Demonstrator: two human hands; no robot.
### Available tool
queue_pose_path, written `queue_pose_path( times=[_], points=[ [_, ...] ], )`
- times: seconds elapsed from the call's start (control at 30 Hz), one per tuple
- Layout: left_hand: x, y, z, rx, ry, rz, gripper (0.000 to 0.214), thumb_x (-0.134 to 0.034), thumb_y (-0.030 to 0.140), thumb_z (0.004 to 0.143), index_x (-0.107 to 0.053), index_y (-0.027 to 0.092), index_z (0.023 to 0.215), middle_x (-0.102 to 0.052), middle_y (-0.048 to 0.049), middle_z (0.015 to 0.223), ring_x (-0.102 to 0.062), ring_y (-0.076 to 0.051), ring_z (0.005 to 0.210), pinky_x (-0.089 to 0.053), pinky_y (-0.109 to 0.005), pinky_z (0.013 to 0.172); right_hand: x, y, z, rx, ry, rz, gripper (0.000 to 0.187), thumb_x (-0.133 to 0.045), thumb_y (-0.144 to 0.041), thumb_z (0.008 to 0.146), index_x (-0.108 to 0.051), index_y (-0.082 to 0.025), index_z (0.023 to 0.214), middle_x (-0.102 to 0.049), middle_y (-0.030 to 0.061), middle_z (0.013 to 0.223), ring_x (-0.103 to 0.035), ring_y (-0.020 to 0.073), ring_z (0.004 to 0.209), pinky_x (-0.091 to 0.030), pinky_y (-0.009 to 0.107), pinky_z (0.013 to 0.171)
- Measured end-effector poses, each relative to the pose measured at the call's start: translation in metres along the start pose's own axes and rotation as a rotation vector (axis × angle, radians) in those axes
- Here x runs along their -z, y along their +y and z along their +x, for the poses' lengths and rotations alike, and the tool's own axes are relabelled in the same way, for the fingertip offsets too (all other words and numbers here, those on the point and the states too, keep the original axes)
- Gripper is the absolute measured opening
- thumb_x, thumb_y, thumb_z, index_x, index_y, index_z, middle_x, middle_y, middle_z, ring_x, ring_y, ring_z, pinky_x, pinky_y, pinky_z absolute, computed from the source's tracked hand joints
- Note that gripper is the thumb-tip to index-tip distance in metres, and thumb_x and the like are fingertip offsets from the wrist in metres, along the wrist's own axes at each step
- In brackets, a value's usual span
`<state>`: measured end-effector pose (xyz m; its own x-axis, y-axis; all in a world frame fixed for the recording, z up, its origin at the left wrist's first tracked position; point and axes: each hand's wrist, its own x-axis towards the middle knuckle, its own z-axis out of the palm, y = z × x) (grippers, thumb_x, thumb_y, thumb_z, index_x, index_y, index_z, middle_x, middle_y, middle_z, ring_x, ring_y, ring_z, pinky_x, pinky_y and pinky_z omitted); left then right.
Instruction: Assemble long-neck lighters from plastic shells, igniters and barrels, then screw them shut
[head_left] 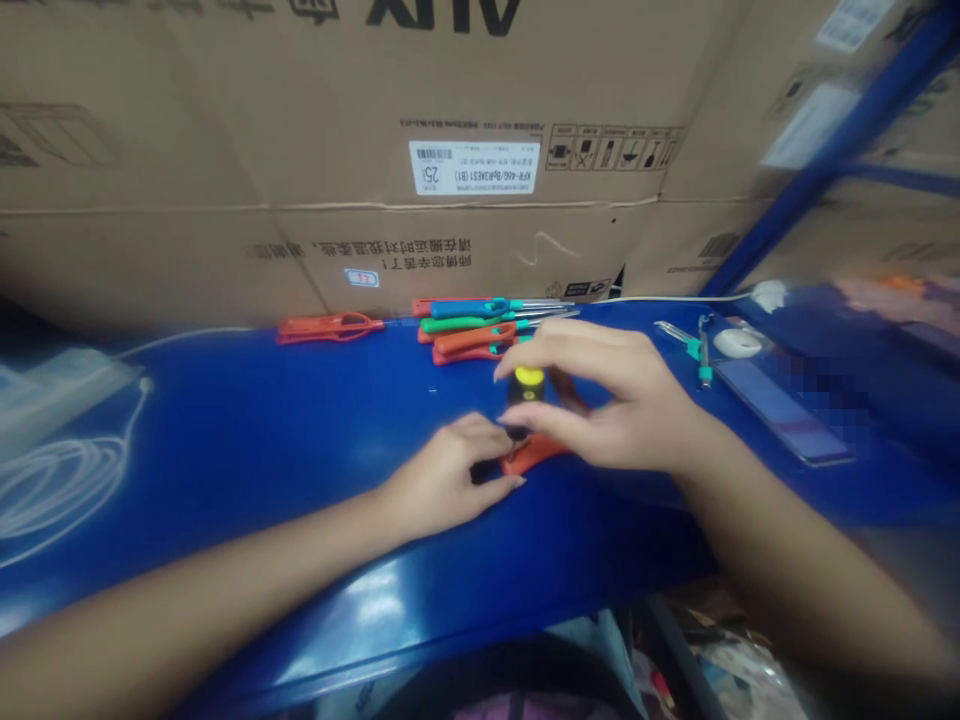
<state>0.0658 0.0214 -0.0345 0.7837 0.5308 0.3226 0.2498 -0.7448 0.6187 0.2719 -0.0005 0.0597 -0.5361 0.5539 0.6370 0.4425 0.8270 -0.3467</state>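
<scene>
Orange handle (535, 456) beneath right hand (628, 402)

Right grip (637, 400) holds a screwdriver (528, 388) at an orange casing (538, 454).

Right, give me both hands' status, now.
Left hand: steadying the orange handle piece between thumb and fingers.
Right hand: closed around the yellow-capped screwdriver.

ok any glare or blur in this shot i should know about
Head view: pale glare on the blue table near its front edge, below the left forearm; head view, sides: smearing, with the white cable soft; head view, middle: the yellow-topped tool is distinct, its tip less so; head view, right: a pixelated patch beside the phone.
</scene>
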Motion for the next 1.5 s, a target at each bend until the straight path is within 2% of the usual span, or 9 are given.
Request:
queue_pose_path(
  times=[0.2,0.3,0.4,0.53,0.7,0.8,0.93,1.1,1.5],
  points=[
    [0.002,0.003,-0.001,0.003,-0.021,0.042,0.025,-0.064,0.027,0.093,-0.070,0.018,0.116,-0.074,-0.0074,0.105,-0.066,-0.023,0.098,-0.052,-0.037,0.092,-0.006,0.004,0.005,-0.025,0.116,0.052,0.018,-0.073,-0.034,0.088,-0.065,-0.019,0.095,-0.068,0.0029,0.090,-0.060,0.0127,0.069,-0.051,0.026,0.063],
    [0.013,0.008,-0.003,0.047,-0.057,0.160,0.043,-0.063,0.024,0.092,-0.062,0.015,0.133,-0.073,-0.0104,0.111,-0.064,-0.025,0.102,-0.052,-0.039,0.095,0.010,0.010,0.007,-0.134,0.357,0.076,0.015,-0.068,-0.034,0.092,-0.064,-0.020,0.090,-0.064,0.0013,0.082,-0.061,0.0127,0.064,-0.049,0.026,0.055],
    [0.026,0.014,-0.003,0.166,-0.131,0.330,0.061,-0.062,0.023,0.088,-0.048,0.012,0.147,-0.069,-0.0146,0.117,-0.064,-0.028,0.105,-0.055,-0.042,0.092,0.034,0.033,0.001,-0.215,0.465,-0.211,0.016,-0.071,-0.036,0.088,-0.065,-0.021,0.089,-0.062,0.0020,0.080,-0.060,0.0152,0.065,-0.049,0.029,0.058],
    [0.030,0.020,0.001,0.227,-0.187,0.462,0.060,-0.062,0.032,0.091,-0.048,0.011,0.146,-0.064,-0.0166,0.125,-0.061,-0.033,0.113,-0.054,-0.047,0.096,0.054,0.075,-0.019,-0.316,0.307,-0.644,0.015,-0.070,-0.033,0.086,-0.061,-0.022,0.081,-0.063,0.0048,0.080,-0.059,0.0203,0.071,-0.049,0.034,0.068],
    [0.031,0.018,0.017,0.244,-0.233,0.453,0.027,-0.057,0.025,0.094,-0.068,0.014,0.117,-0.065,-0.0137,0.109,-0.065,-0.028,0.096,-0.055,-0.040,0.084,0.060,0.104,-0.040,-0.763,0.118,-0.788,0.010,-0.060,-0.028,0.090,-0.061,-0.018,0.091,-0.064,0.0117,0.098,-0.063,0.0260,0.095,-0.049,0.036,0.089],
    [0.051,0.011,0.031,0.233,-0.251,0.431,0.019,-0.060,0.025,0.092,-0.072,0.016,0.103,-0.067,-0.0098,0.101,-0.066,-0.023,0.087,-0.054,-0.033,0.079,0.062,0.114,-0.050,-0.943,-0.106,-0.777,0.019,-0.055,-0.022,0.089,-0.063,-0.015,0.105,-0.061,0.0156,0.110,-0.061,0.0274,0.107,-0.047,0.035,0.093],
    [0.092,-0.004,0.049,0.246,-0.181,0.451,0.022,-0.060,0.027,0.090,-0.073,0.019,0.105,-0.068,-0.0083,0.104,-0.066,-0.024,0.095,-0.051,-0.035,0.090,0.063,0.131,-0.067,-1.064,-0.362,-0.675,0.031,-0.062,-0.015,0.079,-0.069,-0.018,0.109,-0.064,0.0126,0.102,-0.066,0.0238,0.083,-0.050,0.032,0.073],
    [0.119,-0.034,0.069,0.315,-0.018,0.522,0.033,-0.056,0.037,0.090,-0.072,0.016,0.109,-0.064,-0.0106,0.103,-0.064,-0.026,0.092,-0.052,-0.039,0.086,0.059,0.141,-0.073,-1.093,-0.532,-0.646,0.042,-0.061,-0.018,0.079,-0.064,-0.019,0.121,-0.064,0.0145,0.111,-0.065,0.0268,0.093,-0.049,0.034,0.079],
    [0.097,-0.072,0.085,0.245,0.127,0.551,0.029,-0.054,0.029,0.091,-0.070,0.016,0.110,-0.061,-0.0101,0.101,-0.063,-0.025,0.093,-0.053,-0.038,0.089,0.048,0.139,-0.072,-0.996,-0.496,-0.733,0.041,-0.056,-0.035,0.087,-0.062,-0.016,0.124,-0.058,0.0220,0.126,-0.056,0.0393,0.117,-0.047,0.050,0.092]
  ],
)
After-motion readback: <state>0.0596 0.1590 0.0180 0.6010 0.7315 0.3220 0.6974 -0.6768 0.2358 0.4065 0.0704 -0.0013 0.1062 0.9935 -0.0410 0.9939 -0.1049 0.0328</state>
